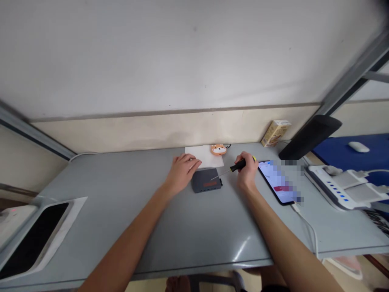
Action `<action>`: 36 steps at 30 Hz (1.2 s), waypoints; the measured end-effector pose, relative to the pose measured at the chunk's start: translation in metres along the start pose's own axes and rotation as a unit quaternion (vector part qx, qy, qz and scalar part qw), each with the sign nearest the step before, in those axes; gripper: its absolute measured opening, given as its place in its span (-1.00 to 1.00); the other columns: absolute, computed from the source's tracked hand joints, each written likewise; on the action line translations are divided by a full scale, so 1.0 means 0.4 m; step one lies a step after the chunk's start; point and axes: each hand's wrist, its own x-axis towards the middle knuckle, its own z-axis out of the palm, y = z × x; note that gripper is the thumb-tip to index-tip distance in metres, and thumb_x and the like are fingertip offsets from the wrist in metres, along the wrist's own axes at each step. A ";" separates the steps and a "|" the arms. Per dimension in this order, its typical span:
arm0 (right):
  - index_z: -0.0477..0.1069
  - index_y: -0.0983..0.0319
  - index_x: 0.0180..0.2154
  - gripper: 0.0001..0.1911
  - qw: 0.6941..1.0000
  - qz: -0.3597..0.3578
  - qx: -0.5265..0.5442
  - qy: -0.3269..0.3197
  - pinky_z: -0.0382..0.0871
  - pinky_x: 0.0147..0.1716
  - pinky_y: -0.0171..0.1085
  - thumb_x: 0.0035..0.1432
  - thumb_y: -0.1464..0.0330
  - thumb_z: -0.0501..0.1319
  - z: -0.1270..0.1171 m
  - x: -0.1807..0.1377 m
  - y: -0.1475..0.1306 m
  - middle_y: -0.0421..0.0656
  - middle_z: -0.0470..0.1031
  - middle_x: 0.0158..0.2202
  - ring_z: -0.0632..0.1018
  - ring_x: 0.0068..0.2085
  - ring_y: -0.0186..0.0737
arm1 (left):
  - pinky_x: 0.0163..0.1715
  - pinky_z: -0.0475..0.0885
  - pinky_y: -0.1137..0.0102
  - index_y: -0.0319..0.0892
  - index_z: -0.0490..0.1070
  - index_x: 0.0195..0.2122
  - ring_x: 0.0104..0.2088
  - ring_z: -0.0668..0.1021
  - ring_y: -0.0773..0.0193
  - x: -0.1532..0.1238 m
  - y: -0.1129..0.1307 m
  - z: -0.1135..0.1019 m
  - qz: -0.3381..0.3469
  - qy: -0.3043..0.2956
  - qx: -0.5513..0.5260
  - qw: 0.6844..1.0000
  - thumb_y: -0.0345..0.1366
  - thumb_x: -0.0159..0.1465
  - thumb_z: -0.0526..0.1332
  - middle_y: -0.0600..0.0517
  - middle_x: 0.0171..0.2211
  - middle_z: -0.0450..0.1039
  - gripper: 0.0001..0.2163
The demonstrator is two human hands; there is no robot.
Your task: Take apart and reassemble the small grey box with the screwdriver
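Observation:
A small dark grey metal box with a reddish-brown label lies flat on the desk between my hands. My right hand is closed around the black handle of a screwdriver, which has a yellow end. Its thin shaft slants down to the left, and the tip is over the top of the box. My left hand is at the box's far left corner, with its fingertips drawn together above a sheet of white paper. Whatever those fingers may hold is too small to make out.
An orange animal-faced case sits on the paper. To the right are a lit phone on a cable, a power strip, a black cylinder and a small carton. A dark tablet-like device lies at the left.

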 end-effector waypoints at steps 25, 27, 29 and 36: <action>0.32 0.21 -0.60 -0.71 0.998 0.039 -0.039 0.031 0.15 -0.61 -0.32 0.05 0.20 0.19 0.008 0.000 0.003 -0.26 0.30 -0.61 0.29 -0.57 -0.36 | 0.17 0.29 0.08 -0.08 0.51 0.03 0.12 0.50 0.12 -0.057 -0.072 0.031 -0.072 0.014 -0.002 0.997 -0.36 0.45 0.05 -0.05 0.07 0.54 -0.73; 0.33 0.21 -0.61 -0.71 0.997 0.041 -0.044 0.037 0.16 -0.61 -0.32 0.04 0.20 0.19 0.008 0.001 0.001 -0.27 0.30 -0.62 0.29 -0.57 -0.36 | 0.14 0.31 0.10 -0.09 0.54 -0.04 0.09 0.51 0.12 -0.054 -0.078 0.028 -0.073 0.013 -0.007 0.997 -0.39 0.44 0.05 -0.04 0.02 0.57 -0.74; 0.34 0.21 -0.61 -0.71 0.997 0.037 -0.046 0.046 0.17 -0.61 -0.32 0.05 0.20 0.19 0.007 0.003 -0.001 -0.26 0.31 -0.61 0.30 -0.57 -0.36 | 0.14 0.31 0.11 -0.09 0.54 -0.04 0.10 0.51 0.11 -0.049 -0.078 0.021 -0.072 0.032 -0.008 0.997 -0.37 0.44 0.06 -0.05 0.04 0.56 -0.75; 0.42 0.22 -0.47 -0.68 0.994 -0.002 -0.075 0.080 0.22 -0.51 -0.31 0.16 0.13 0.15 -0.001 0.024 0.014 -0.24 0.39 -0.52 0.38 -0.50 -0.33 | -0.11 0.45 0.21 -0.09 0.46 0.01 -0.20 0.57 0.16 -0.055 0.054 0.003 -0.063 -0.012 -0.038 0.997 -0.15 0.48 0.08 -0.05 -0.10 0.50 -0.76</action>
